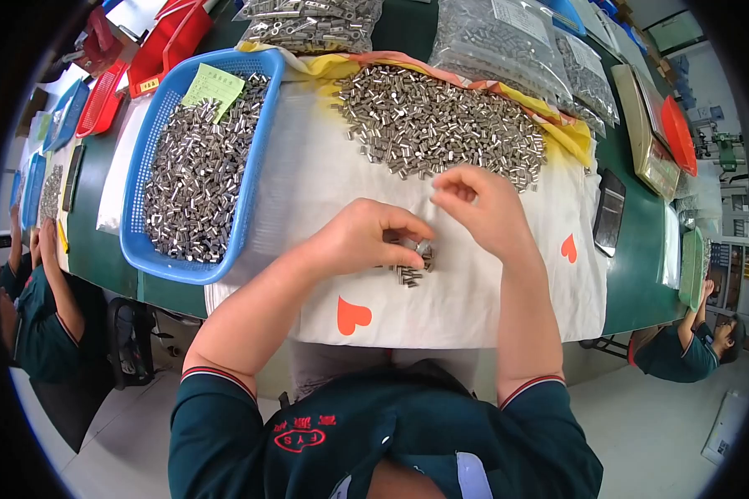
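The left hand (359,237) was low over the cloth (458,309), its fingers curved about the far left side of a small cluster of metal cylinders (410,276); whether they grasped any of these, I cannot tell. The right hand (489,214) was to the right and slightly farther off, at the near edge of a large heap of similar cylinders (445,116). Its fingers were bent in toward the thumb, and I cannot tell whether a piece was between them.

The heap spread over the far part of the pale cloth, against its yellow-and-orange border (570,139). On the left, a blue basket (256,166) held many more cylinders, with a yellow-green paper slip (214,91) on top at the far end. Clear bags of metal parts (499,46) lay beyond the heap. A dark phone (610,213) lay right of the cloth on the green desk (632,287).
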Action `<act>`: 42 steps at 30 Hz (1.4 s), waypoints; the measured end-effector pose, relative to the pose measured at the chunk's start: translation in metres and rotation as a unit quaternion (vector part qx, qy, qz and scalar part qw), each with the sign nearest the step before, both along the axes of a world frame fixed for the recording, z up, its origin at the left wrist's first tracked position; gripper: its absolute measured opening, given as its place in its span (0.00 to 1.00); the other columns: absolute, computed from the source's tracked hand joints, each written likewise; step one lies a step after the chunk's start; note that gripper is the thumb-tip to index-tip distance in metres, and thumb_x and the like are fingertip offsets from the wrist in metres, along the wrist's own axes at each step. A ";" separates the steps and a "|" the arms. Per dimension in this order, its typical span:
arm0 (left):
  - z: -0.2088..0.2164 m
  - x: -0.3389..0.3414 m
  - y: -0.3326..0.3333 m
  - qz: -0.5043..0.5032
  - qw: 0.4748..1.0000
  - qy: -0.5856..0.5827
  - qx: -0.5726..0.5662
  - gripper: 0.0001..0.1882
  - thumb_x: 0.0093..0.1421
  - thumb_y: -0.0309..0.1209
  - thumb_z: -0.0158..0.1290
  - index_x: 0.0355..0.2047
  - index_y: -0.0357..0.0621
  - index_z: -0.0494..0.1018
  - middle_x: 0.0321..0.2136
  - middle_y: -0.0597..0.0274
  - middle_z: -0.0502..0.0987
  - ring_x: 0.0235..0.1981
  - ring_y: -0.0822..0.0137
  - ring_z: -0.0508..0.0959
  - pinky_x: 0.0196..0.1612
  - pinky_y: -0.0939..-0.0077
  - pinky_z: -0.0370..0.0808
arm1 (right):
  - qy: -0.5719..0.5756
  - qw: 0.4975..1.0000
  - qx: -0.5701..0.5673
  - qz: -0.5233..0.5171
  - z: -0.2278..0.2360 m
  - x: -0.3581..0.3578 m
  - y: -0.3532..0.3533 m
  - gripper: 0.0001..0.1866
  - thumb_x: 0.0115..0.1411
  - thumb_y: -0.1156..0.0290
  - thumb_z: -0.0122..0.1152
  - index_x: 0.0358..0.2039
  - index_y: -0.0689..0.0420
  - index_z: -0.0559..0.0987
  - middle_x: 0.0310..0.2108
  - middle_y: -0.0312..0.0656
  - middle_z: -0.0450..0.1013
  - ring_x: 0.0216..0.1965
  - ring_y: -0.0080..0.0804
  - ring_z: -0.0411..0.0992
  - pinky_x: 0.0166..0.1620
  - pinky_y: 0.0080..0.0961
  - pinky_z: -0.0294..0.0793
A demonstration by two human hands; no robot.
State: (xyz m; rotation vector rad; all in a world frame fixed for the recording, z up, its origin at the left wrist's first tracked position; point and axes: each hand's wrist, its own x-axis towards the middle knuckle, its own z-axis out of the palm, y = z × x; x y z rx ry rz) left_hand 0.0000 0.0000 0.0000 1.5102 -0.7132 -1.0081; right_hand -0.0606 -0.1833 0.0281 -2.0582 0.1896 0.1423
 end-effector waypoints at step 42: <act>-0.006 0.013 0.001 0.096 0.985 0.134 -0.051 0.17 0.48 0.23 0.58 0.40 0.34 0.72 0.30 0.64 0.75 0.30 0.79 0.73 0.35 0.86 0.71 | -0.106 0.994 -0.009 -0.028 -0.004 -0.013 0.022 0.06 0.45 0.76 0.60 0.26 0.60 0.75 0.23 0.40 0.72 0.23 0.28 0.70 0.28 0.21 0.69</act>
